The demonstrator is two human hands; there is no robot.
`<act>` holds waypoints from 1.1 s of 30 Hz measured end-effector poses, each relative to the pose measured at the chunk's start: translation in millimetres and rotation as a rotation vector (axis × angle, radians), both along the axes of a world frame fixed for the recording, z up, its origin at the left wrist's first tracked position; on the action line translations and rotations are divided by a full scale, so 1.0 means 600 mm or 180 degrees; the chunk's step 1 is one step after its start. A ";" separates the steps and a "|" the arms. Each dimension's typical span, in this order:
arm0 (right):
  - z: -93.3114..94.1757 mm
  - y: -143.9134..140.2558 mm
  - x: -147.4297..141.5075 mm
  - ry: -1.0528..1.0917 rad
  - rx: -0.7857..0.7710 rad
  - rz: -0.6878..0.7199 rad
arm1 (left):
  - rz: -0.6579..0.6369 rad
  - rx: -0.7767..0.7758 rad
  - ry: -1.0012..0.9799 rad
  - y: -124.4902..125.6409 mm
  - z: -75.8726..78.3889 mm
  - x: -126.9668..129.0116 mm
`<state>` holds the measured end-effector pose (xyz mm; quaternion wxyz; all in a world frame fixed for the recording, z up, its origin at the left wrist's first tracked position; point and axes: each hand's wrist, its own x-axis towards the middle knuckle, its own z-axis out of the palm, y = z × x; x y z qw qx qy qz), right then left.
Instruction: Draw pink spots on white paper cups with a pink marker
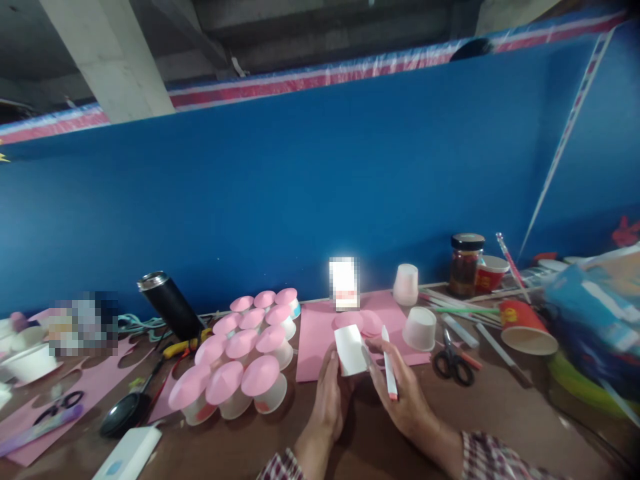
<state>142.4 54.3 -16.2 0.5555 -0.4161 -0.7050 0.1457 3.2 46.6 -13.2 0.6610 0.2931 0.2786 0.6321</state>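
Bottom centre: your left hand cups 1 white paper cup, fingers curled on its side | your right hand pinches a white marker just beside the cup | lower left: pink-topped cups clustered on the bench | right of centre: scissors | behind: pink sheet, jar.

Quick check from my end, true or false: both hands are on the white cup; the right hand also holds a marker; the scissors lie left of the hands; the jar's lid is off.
1. Both hands hold the white cup: true, left hand and right hand touch it.
2. The right hand also holds a marker: true.
3. The black scissors lie left of the hands: false, they lie to the right.
4. The jar has its lid off: false, a black lid is on.
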 end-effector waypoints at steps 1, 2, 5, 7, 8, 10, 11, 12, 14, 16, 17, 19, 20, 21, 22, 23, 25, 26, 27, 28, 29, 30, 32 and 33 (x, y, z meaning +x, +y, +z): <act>0.000 0.000 0.000 0.0006 0.0011 0.0001 | 0.0002 -0.0005 0.0001 0.000 -0.001 0.000; 0.000 0.000 0.001 0.0016 0.0025 0.0000 | 0.0006 -0.0005 -0.0006 0.000 -0.001 -0.001; 0.001 0.000 0.003 0.0009 0.0057 -0.0027 | 0.0013 -0.0001 -0.0003 -0.001 0.000 -0.001; 0.000 0.001 0.004 -0.0025 0.0045 -0.0042 | 0.0009 0.0035 0.0016 -0.001 0.002 -0.001; -0.001 0.001 0.004 -0.0039 0.0038 -0.0043 | 0.0004 0.0055 0.0012 -0.001 0.004 0.000; -0.002 0.003 0.005 -0.0034 0.0045 -0.0068 | -0.0006 0.0074 -0.0014 0.000 0.006 0.001; -0.003 0.004 0.006 -0.0020 0.0045 -0.0087 | -0.0024 0.0045 -0.0019 0.000 0.007 0.001; -0.004 0.005 0.006 -0.0008 0.0037 -0.0097 | -0.0057 -0.0007 -0.0020 0.001 0.008 0.002; -0.004 0.006 0.008 0.0003 -0.0011 -0.0100 | -0.0150 -0.0115 -0.0057 0.002 0.008 0.003; -0.005 0.007 0.009 -0.0023 -0.0078 -0.0080 | -0.0238 -0.0195 -0.0168 0.002 0.008 0.003; -0.005 0.007 0.009 -0.0034 -0.0106 -0.0071 | -0.0253 -0.0208 -0.0226 0.001 0.008 0.003; -0.005 0.006 0.009 -0.0045 -0.0159 -0.0031 | -0.0268 -0.0206 -0.0289 -0.001 0.010 0.003; -0.005 0.006 0.009 -0.0045 -0.0179 0.0004 | -0.0287 -0.0193 -0.0289 -0.002 0.011 0.003; -0.005 0.006 0.009 -0.0040 -0.0192 0.0044 | -0.0312 -0.0174 -0.0278 -0.003 0.013 0.003; -0.005 0.006 0.009 -0.0031 -0.0197 0.0076 | -0.0340 -0.0157 -0.0263 -0.005 0.014 0.002; -0.005 0.006 0.009 -0.0030 -0.0204 0.0099 | -0.0376 -0.0147 -0.0255 -0.006 0.016 0.002; -0.006 0.006 0.010 -0.0042 -0.0230 0.0083 | -0.0435 -0.0149 -0.0273 -0.007 0.017 0.001; -0.006 0.006 0.010 -0.0053 -0.0246 0.0067 | -0.0455 -0.0177 -0.0301 -0.007 0.018 0.000; -0.007 0.006 0.010 -0.0058 -0.0253 0.0050 | -0.0475 -0.0229 -0.0336 -0.007 0.018 0.000; -0.007 0.006 0.010 -0.0054 -0.0251 0.0033 | -0.0485 -0.0300 -0.0370 -0.006 0.017 -0.001; -0.007 0.006 0.010 -0.0038 -0.0240 0.0027 | -0.0475 -0.0374 -0.0395 -0.005 0.017 -0.002; -0.006 0.005 0.010 -0.0009 -0.0227 0.0029 | -0.0442 -0.0445 -0.0412 -0.005 0.016 -0.003; -0.003 0.003 0.009 0.0058 -0.0223 0.0071 | -0.0355 -0.0546 -0.0423 -0.004 0.015 -0.004; -0.001 0.001 0.007 0.0083 -0.0236 0.0131 | -0.0328 -0.0564 -0.0422 -0.004 0.014 -0.004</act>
